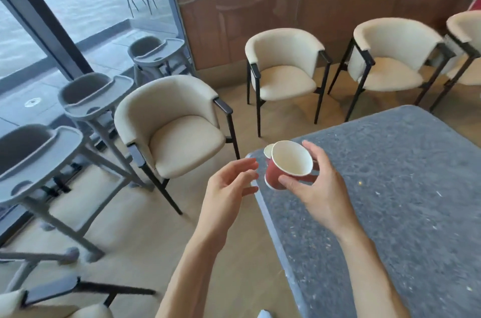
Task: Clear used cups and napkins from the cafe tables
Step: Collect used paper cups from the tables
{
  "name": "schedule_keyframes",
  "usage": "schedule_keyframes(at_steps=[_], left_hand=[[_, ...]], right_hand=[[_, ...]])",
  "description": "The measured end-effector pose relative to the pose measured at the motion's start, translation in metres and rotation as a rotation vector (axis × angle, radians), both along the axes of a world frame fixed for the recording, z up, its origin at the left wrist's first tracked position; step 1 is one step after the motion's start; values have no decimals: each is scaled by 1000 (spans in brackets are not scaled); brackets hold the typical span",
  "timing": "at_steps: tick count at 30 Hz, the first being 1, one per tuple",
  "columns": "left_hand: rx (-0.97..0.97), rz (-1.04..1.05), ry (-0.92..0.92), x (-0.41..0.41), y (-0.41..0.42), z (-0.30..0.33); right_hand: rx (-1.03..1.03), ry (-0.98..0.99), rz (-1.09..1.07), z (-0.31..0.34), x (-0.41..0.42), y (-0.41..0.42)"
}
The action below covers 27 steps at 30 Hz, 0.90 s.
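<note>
My right hand [322, 187] grips a red paper cup [289, 165] with a white inside, tilted so its open mouth faces me. The rim of a second cup [268, 150] peeks out just behind it on the left; how that one is held is hidden. Both cups hang over the near left corner of the grey speckled table [390, 187]. Beside them, my left hand [229, 187] hovers with relaxed, slightly curled fingers, holding nothing, a short gap from the red cup.
A cream armchair [179, 132] stands left of the table. Two more cream chairs [283, 67] [390, 57] line the brown wall behind. Grey high chairs [39, 156] crowd the left by the window. Small crumbs dot the tabletop.
</note>
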<state>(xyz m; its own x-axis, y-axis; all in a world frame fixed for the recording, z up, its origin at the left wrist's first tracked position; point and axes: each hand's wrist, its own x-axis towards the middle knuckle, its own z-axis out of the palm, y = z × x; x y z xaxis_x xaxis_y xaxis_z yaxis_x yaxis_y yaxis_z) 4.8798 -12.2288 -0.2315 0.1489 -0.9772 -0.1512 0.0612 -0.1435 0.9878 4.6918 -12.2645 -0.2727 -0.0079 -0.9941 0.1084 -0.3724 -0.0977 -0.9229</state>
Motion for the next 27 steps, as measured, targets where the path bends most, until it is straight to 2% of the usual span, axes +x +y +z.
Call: schedule_keyframes(at_steps=[5,11,17,24,27], left_hand=[[46,-19,-49,6,-77,-16],[167,-54,-99,25,-173,-56],[263,-212,-166,25,-283,-104],[395,-386,-209,14,-337,-148],[442,-462,-259,7,-340,-163]], right_hand=[[24,72,-124,-13,1,-70],[135,141,-259,-58,24,-148],[285,190,-378,-108,50,-216],[439,346,-395,-150,56,-234],[510,321,-351,-158,58,-230]])
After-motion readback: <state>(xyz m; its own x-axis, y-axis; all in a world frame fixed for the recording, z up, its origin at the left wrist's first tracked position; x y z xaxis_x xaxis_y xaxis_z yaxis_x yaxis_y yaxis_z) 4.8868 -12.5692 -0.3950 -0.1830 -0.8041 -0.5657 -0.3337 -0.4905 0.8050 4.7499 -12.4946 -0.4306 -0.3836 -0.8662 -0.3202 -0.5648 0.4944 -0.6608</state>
